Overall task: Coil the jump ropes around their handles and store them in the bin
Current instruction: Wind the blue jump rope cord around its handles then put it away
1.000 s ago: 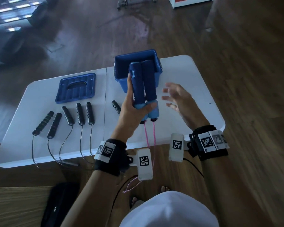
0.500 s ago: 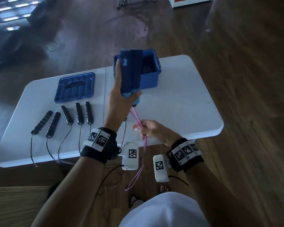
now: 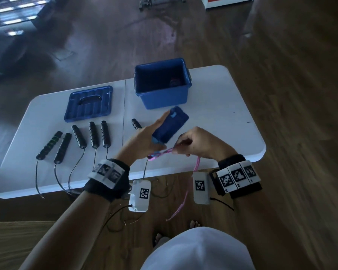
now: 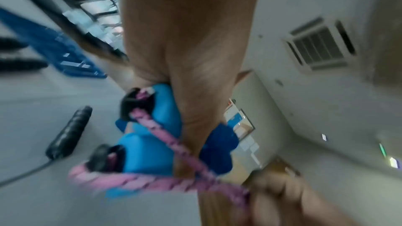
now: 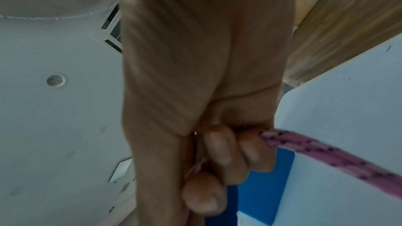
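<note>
While left hand (image 3: 142, 141) grips blue handles (image 3: 169, 125) side by side, fingers curled round them above counter (image 3: 222, 121), right hand (image 3: 199, 143) pinches pink rope (image 3: 162, 152) close to handle ends, fingers curled tight. Versus half second ago: handles lower, tilted toward blue bin (image 3: 162, 90), no longer upright before it; right hand higher, nearer left. Rope tail hangs past counter edge. Black-handled ropes (image 3: 94, 135) lie in row left, beside lid (image 3: 88, 104).
</note>
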